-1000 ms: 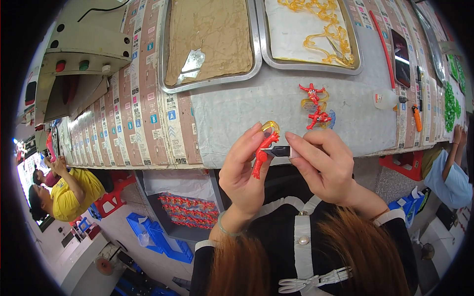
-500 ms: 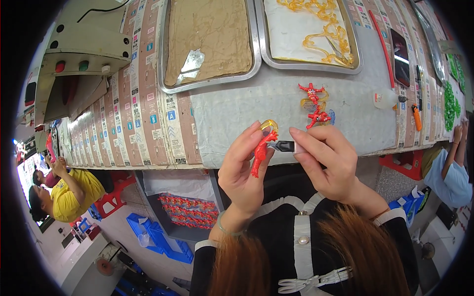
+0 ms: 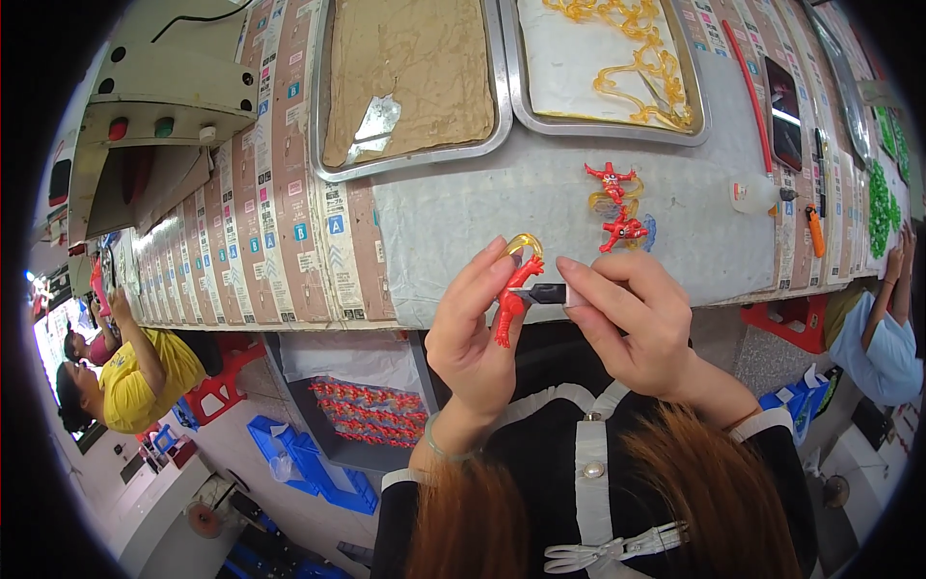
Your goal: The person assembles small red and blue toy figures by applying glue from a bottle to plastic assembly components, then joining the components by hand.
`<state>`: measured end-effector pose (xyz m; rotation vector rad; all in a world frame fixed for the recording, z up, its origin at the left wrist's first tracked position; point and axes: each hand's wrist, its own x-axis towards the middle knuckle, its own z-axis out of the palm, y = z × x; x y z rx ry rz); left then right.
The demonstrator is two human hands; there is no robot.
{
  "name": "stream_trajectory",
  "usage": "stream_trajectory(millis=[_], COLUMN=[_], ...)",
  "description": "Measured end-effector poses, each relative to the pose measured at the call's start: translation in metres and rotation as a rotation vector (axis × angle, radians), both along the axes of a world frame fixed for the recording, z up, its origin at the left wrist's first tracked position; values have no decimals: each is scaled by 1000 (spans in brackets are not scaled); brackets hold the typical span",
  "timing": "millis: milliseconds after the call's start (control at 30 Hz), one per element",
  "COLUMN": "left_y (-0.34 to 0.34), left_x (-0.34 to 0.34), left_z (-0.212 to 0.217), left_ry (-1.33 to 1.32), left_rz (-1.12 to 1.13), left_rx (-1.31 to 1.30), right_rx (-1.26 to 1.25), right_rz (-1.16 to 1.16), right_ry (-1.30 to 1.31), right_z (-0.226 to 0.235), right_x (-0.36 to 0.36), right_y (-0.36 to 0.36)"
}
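Observation:
My left hand [image 3: 475, 333] is closed on a small red toy figure [image 3: 509, 314], gripping it between thumb and fingers. A clear yellow loop [image 3: 527, 241] curves above the figure. In my right hand [image 3: 637, 323], fingers and thumb pinch a black, pointed tool [image 3: 546, 293] with a white grip. Its thin tip meets the middle of the figure; the exact kind of tool is not plain. Beyond my hands, two more red figures [image 3: 610, 180] lie on the grey sheet [image 3: 463, 227], with clear yellow and blue pieces around them.
A brown-lined metal tray [image 3: 415, 87] and another tray [image 3: 702, 106] with yellow clear pieces stand at the back. A small bottle [image 3: 750, 198], orange-handled tool [image 3: 816, 232] and phone [image 3: 783, 111] lie at right. A grey bin [image 3: 349, 352] of red pieces is below the table edge.
The tool has shifted slightly left and down, its tip now against the figure's middle. My right hand has moved slightly left with it.

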<state>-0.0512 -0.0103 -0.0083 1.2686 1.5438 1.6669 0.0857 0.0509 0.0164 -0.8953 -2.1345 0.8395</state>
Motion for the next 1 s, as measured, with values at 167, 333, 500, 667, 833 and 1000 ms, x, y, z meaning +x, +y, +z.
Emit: stream_trajectory(millis=[167,333,500,667,833,1000], left_y=[1,-3,-4,-5,-2,-2], left_x=[5,2,-2,0,4,11], left_z=[1,9,17,20,18,22], left_ry=[-239,-724,-805,-764,-720,-705], left_rz=[9,-99,-197,-200,-181,-11], left_rx=[-23,-152,-203,-232,-241,-302], right_rx=[-150,-386,-141,-116,-28,-25], right_rz=[-75,-403,-549,-586,-600,-563], right_ry=[158,259,-191,-417,-473,-402], right_z=[5,-8,-33,-52,-56,-55], right_x=[7,30,77,91,98,87], right_y=[0,15,49,56,56,56])
